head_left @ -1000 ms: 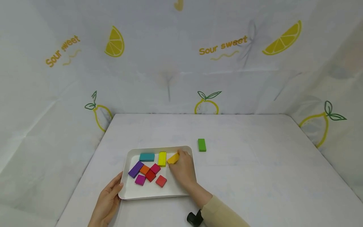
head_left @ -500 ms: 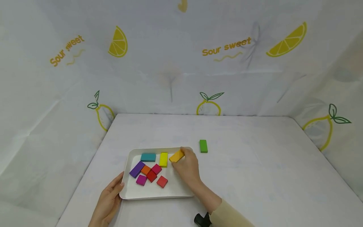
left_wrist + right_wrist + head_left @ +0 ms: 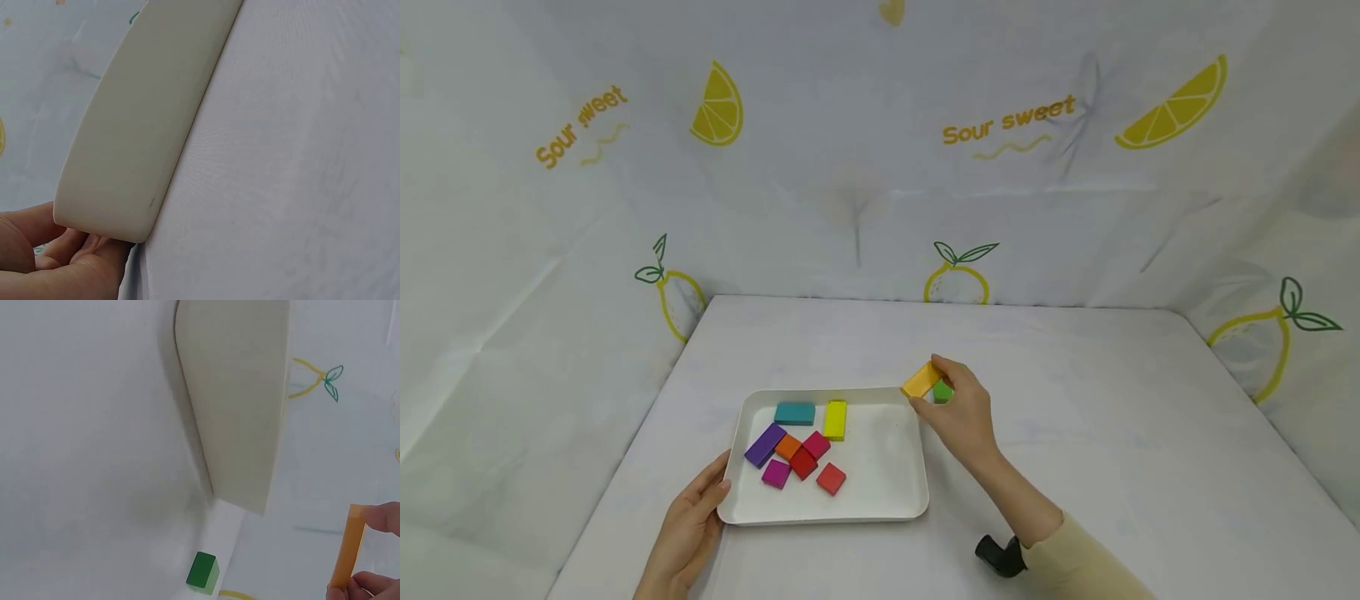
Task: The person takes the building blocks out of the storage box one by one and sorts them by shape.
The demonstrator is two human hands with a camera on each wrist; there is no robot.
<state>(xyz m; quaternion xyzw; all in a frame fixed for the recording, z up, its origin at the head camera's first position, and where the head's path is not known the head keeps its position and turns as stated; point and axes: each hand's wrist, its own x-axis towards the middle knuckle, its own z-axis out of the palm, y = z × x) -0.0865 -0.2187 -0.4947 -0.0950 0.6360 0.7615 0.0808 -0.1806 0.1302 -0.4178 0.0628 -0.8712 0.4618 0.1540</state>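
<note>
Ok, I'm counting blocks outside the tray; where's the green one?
In the head view, the green block lies on the table beside the far right corner of the tray, partly hidden behind the right hand and the amber block it holds.

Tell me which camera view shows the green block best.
The right wrist view: there the green block stands uncovered near the bottom edge, with two differently shaded faces showing. The head view shows just part of it, the rest hidden behind the right grip. The left wrist view does not show it.
</note>
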